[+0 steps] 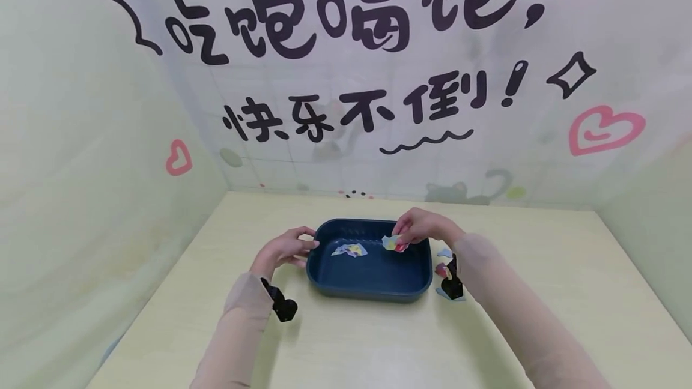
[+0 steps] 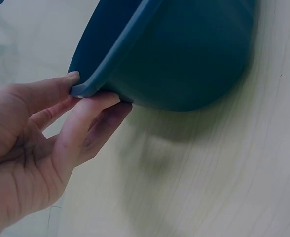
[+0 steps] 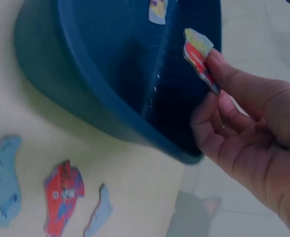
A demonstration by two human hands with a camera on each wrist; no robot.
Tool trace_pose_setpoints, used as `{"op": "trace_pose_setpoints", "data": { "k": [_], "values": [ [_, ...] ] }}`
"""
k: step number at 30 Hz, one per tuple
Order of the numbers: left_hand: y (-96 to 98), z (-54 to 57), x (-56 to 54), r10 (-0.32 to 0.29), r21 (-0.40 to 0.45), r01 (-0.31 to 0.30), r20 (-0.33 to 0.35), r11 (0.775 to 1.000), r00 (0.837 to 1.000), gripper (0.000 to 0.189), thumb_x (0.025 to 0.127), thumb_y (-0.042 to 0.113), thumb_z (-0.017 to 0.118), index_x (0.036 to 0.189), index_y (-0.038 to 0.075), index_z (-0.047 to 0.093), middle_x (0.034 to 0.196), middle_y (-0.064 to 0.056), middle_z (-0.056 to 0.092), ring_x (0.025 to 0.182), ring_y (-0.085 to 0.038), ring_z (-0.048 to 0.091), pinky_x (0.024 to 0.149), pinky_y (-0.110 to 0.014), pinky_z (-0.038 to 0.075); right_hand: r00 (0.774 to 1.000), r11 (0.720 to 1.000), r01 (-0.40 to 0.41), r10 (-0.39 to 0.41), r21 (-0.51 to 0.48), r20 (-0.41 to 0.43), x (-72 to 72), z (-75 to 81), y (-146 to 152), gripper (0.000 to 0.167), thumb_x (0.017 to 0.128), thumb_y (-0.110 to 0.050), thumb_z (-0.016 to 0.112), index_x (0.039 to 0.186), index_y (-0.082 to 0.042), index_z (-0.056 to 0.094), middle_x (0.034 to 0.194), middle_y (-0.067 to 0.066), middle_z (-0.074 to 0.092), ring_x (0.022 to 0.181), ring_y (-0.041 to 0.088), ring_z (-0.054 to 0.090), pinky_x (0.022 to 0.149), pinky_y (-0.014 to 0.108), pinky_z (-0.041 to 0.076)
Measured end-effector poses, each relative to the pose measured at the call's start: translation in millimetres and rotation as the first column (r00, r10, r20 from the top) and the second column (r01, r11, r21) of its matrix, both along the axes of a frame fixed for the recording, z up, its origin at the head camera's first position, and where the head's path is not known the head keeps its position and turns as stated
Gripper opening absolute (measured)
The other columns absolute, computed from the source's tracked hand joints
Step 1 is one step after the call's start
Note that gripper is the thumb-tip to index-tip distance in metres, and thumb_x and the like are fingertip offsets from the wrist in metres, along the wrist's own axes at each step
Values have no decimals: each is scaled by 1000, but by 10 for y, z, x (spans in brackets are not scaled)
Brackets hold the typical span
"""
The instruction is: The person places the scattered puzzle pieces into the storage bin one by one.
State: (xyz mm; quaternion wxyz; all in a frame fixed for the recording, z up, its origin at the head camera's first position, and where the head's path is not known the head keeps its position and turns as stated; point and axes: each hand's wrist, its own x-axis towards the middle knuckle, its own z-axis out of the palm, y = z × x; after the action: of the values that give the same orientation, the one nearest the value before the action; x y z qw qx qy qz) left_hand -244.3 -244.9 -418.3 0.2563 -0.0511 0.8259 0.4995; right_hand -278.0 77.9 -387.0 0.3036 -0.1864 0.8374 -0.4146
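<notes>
A dark blue rectangular basin [image 1: 373, 293] with rounded corners stands on the pale wooden table. My left hand [image 1: 288, 248] grips its left end; in the left wrist view the thumb lies over the rim [image 2: 93, 88] and the fingers curl beneath its outer edge. Over the basin's right part, my right hand [image 1: 423, 226] pinches a puzzle piece [image 3: 199, 54] printed in yellow, red and light blue between thumb and fingers. Another puzzle piece [image 1: 349, 250], pale with purple and yellow print, lies on the basin floor toward the left.
On the table right of the basin lie a red-and-blue puzzle piece [image 3: 63, 195], a large light-blue piece [image 3: 4, 180] and a narrow light-blue piece [image 3: 99, 212]. A printed cloth wall [image 1: 346, 167] with dark lettering rises behind the table. Similar cloth hangs at both sides.
</notes>
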Motion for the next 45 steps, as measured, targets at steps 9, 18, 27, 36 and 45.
{"op": "trace_pose_setpoints", "data": {
  "k": [9,18,27,36,45],
  "values": [
    [70,-14,27,8,3,-8,7,1000,1000,34,94,19,52,125,8,44,121,-18,57,108,-27,59,56,-23,52,990,981,119,-105,153,-100,65,-216,-217,17,80,3,64,96,7,65,77,9,65,57,9,49,55,20,46],
    [100,-44,47,2,7,-2,10,1000,1000,34,93,19,52,124,7,45,121,-18,56,107,-28,59,59,-26,54,973,973,96,-48,210,-225,-641,-1479,-164,14,76,-4,70,89,-9,71,83,6,67,67,15,60,60,29,52],
    [97,-51,63,-11,1,11,8,1000,1000,35,93,19,52,125,7,44,122,-19,55,109,-30,58,57,-25,53,935,948,207,-118,244,-334,-107,-889,-341,16,73,6,68,87,-2,69,92,11,67,67,15,63,61,28,53],
    [67,-58,48,-7,9,7,9,1000,1000,37,93,19,52,126,6,43,122,-19,55,108,-30,59,57,-25,53,926,952,204,-111,230,-360,208,-398,-331,23,76,-1,69,97,5,66,92,16,68,73,19,64,69,29,54],
    [20,-10,-6,6,-10,-6,-2,1000,1000,35,94,20,51,126,7,43,125,-20,52,111,-31,57,59,-26,54,951,992,124,-110,31,-289,132,-215,-109,26,83,-7,64,104,8,61,93,20,67,80,24,64,71,32,54]
  ]
}}
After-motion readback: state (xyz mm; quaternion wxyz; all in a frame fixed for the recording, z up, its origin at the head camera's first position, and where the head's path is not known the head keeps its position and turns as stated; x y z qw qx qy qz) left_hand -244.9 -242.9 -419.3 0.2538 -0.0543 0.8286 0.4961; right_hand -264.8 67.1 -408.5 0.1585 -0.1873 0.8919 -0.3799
